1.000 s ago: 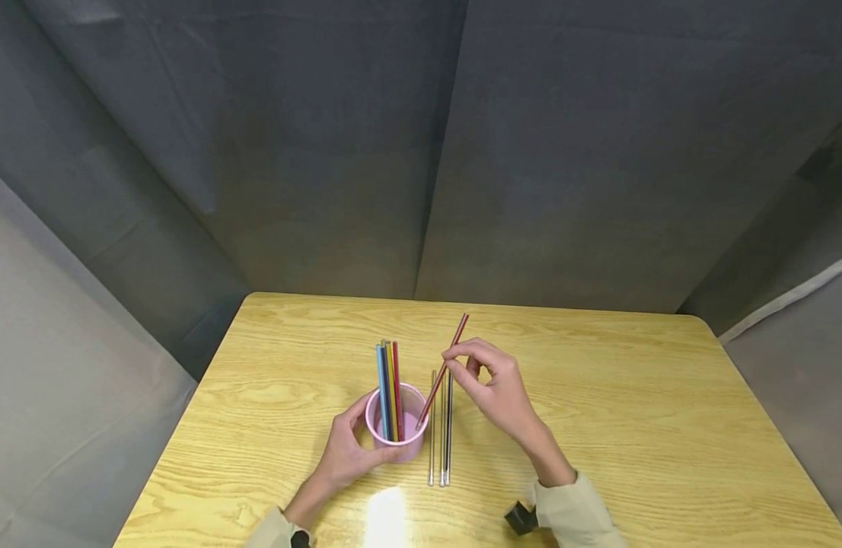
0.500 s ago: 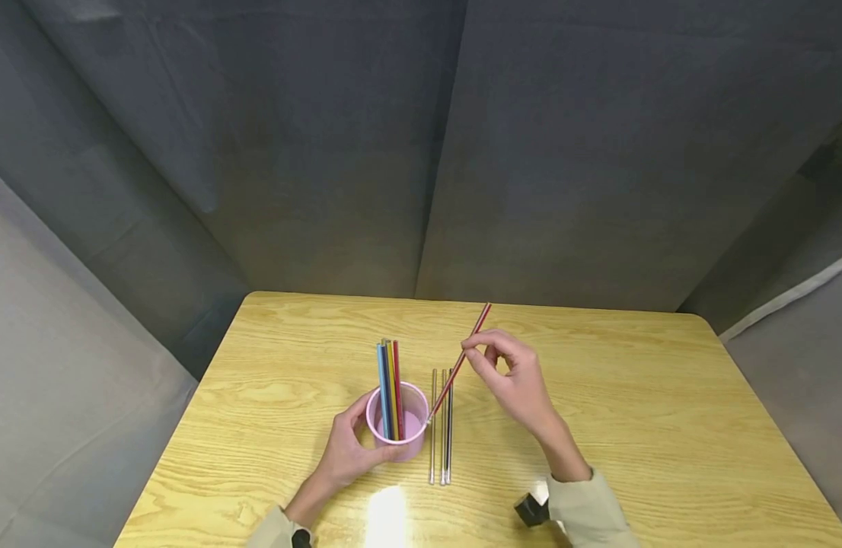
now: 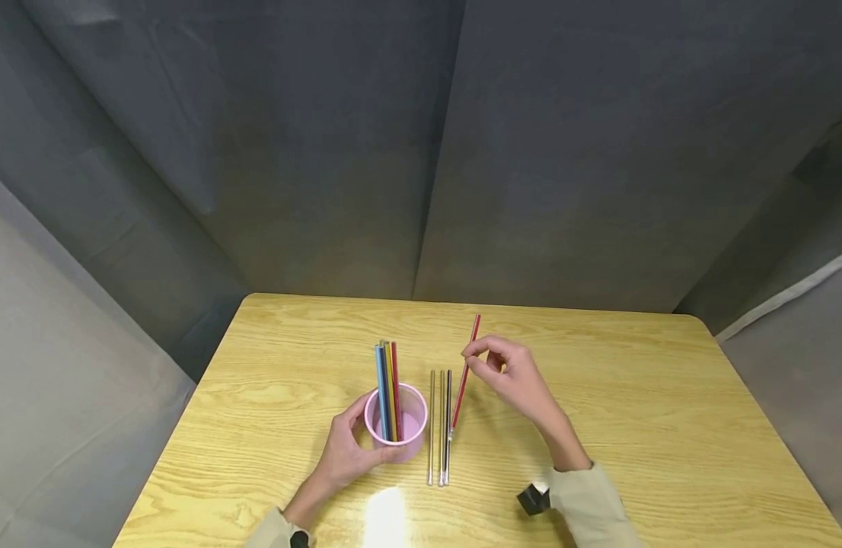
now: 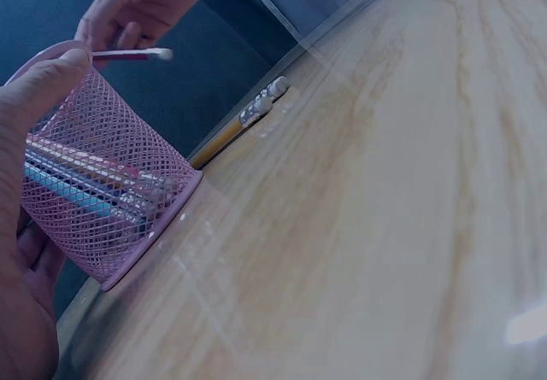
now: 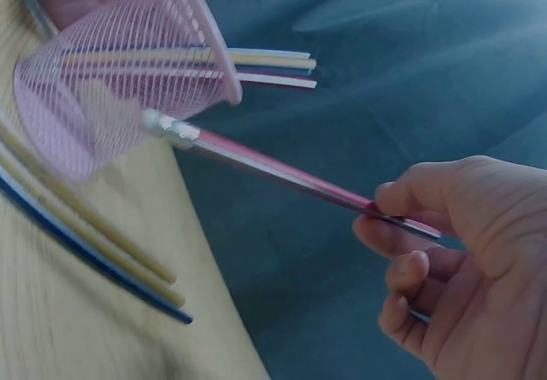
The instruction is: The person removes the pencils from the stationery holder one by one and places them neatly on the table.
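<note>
My left hand (image 3: 346,453) grips the side of a pink mesh pencil cup (image 3: 402,454), its thumb over the near rim in the left wrist view. Light blue, dark, yellow and red pencils (image 3: 390,388) stand in the cup, leaning to its left side. Between thumb and index finger, my right hand (image 3: 513,377) pinches a red pencil (image 3: 460,397) near its upper part. The white eraser end (image 5: 162,125) points down and toward me. On the table right of the cup lie two yellowish pencils (image 3: 431,434) and a dark blue pencil (image 5: 94,260), side by side.
The wood-grain table (image 3: 633,411) extends widely to both sides. Dark grey curtains (image 3: 325,152) hang behind its far edge, with lighter cloth (image 3: 65,380) at the left. A black wrist device (image 3: 534,500) sits by the right sleeve.
My right hand has moved right, taking the red pencil's eraser end from over the cup's rim to beside the dark blue pencil. The pencil stands steeper. My left hand and the cup stay put.
</note>
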Demonstrator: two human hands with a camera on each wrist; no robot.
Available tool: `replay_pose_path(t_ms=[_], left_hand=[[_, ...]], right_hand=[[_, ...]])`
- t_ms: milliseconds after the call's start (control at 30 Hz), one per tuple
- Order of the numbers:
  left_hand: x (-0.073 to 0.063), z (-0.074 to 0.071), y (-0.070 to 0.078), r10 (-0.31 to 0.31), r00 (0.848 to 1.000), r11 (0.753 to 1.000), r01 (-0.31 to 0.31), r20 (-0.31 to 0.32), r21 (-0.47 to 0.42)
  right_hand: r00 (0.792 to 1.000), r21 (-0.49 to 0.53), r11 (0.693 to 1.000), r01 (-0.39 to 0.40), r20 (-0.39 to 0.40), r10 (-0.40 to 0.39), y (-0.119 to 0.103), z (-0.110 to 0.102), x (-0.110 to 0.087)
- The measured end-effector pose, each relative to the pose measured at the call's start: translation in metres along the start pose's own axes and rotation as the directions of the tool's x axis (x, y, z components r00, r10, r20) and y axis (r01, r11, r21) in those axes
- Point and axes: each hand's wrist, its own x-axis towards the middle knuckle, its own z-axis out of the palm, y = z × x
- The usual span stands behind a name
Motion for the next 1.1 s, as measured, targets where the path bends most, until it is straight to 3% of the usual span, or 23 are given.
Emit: replay_pose_path(t_ms=[200, 500, 800, 1100], left_hand=[[-0.001, 0.0, 0.002, -0.038, 0.999, 0.999, 0.038, -0.008, -0.002], [-0.001, 0.001, 0.002, -0.064, 0.998, 0.998, 0.064, -0.013, -0.01], [0.0, 0.0, 0.001, 0.007, 1.0, 1.0, -0.007, -0.004, 0.0], [0.0, 0.0, 0.001, -0.005, 1.0, 1.0, 0.005, -0.009, 0.018]], right_hand=[[0.986, -0.008, 0.995, -0.099, 0.134, 0.1, 0.019, 0.003, -0.001], [0.937, -0.058, 0.973, -0.222, 0.263, 0.23, 0.049, 0.017, -0.004], [0.917, -0.06, 0.974, -0.219, 0.328, 0.227, 0.053, 0.023, -0.006], [0.885, -0.061, 0.975, -0.212, 0.411, 0.218, 0.05, 0.024, -0.007]])
